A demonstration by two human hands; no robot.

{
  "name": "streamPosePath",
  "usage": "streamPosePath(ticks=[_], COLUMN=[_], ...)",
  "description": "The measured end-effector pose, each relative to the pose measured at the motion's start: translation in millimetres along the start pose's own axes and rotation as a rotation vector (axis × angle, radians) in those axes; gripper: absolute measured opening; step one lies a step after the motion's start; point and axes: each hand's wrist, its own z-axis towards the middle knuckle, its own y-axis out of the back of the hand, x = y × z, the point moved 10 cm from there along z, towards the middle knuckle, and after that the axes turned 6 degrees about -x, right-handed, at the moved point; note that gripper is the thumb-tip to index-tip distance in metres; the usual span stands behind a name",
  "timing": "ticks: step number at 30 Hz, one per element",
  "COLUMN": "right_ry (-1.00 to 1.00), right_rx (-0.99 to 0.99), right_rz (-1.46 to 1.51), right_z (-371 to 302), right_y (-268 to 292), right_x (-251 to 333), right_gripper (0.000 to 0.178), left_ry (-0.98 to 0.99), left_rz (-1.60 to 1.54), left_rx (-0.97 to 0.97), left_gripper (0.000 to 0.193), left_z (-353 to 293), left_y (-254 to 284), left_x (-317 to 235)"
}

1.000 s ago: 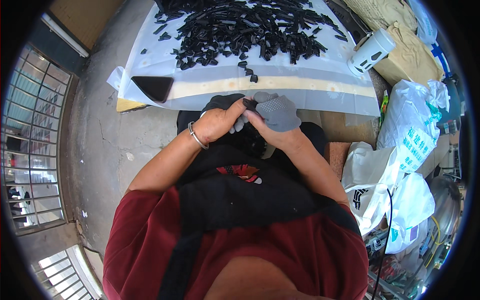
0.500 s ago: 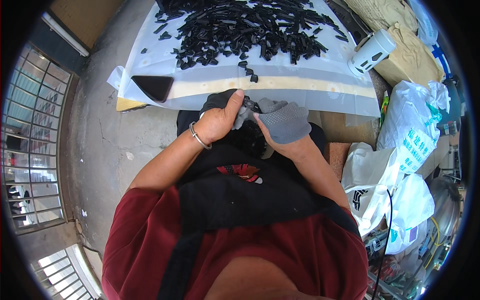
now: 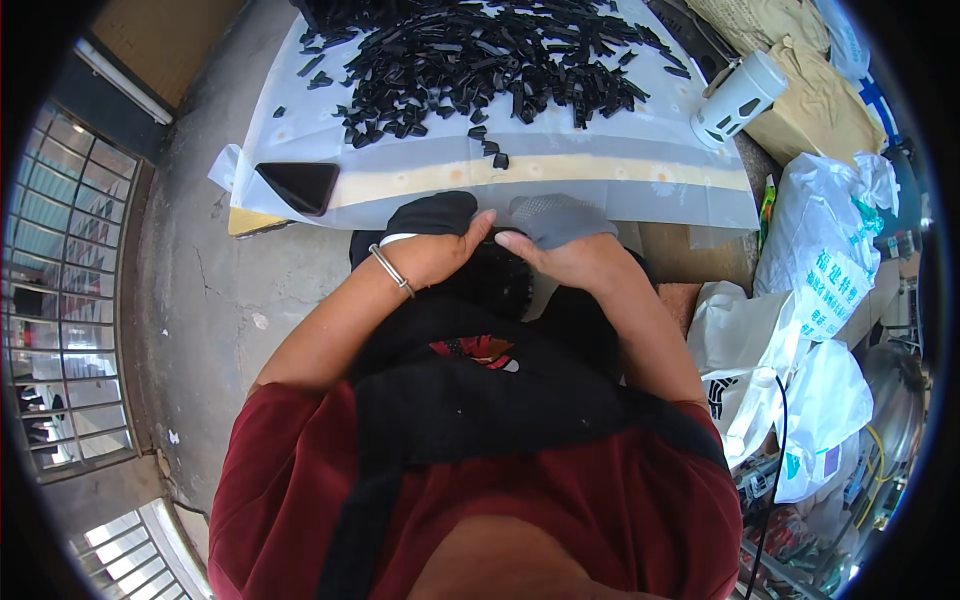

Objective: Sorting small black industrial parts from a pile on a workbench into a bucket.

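My left hand [image 3: 440, 235], in a dark glove with the thumb bare and a metal bangle at the wrist, is above my lap just off the table's near edge. Facing it is my right hand [image 3: 565, 235], in a grey dotted glove that also leaves the thumb bare. Both thumbs are stretched toward each other with a small gap between them. The gloved fingers point down and away, so what they hold, if anything, is hidden. Below the hands, between my knees, is a dark mass of small black pieces [image 3: 500, 285]; whatever holds it cannot be made out.
A table with a pale cover [image 3: 400, 180] carries a heap of small black curved pieces [image 3: 480, 65], a few strays, a dark phone [image 3: 305, 185] and a white tumbler [image 3: 738, 98]. White plastic bags [image 3: 815, 250] crowd the right side. A barred window [image 3: 75, 290] stands at left.
Half a second ago my hands were together around a small dark piece. They have since moved apart slightly, and that piece no longer shows. My thumbs now point toward each other.
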Motion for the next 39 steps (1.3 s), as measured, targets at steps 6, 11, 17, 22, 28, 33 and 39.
streamPosePath(ticks=[6,11,17,22,28,33,39], right_ry=[-0.474,-0.451,-0.258,-0.169,0.164,0.114,0.052], right_rx=[-0.217,-0.145,-0.12,-0.512,-0.351,-0.295,-0.332], right_rz=[-0.413,-0.448,-0.446,-0.129,0.207,0.093,0.152], right_z=[57.4,70.6,45.4,6.3,-10.7,-8.0,-16.0], right_y=[58.9,30.5,16.3,42.4,27.6,19.2,38.4], right_x=[-120.0,-143.7,-102.6,-61.3,25.7,29.2,30.0], right_gripper=[0.031,0.028,0.02,0.021,0.018,0.018,0.024], left_ry=[-0.08,-0.126,-0.088,0.137,0.47,0.223,0.402], left_rz=[0.221,0.308,0.163,0.016,-0.691,-0.724,-0.703], left_rx=[-0.214,-0.042,-0.268,-0.21,0.299,0.141,-0.133], left_gripper=[0.027,0.024,0.022,0.026,0.03,0.035,0.046], left_z=[56.9,79.5,55.2,34.6,-4.8,-12.6,-18.3], left_y=[-3.0,-33.3,-11.7,7.4,-27.1,-27.5,-1.1], left_x=[1.5,3.0,14.3,27.2,13.2,0.6,18.3])
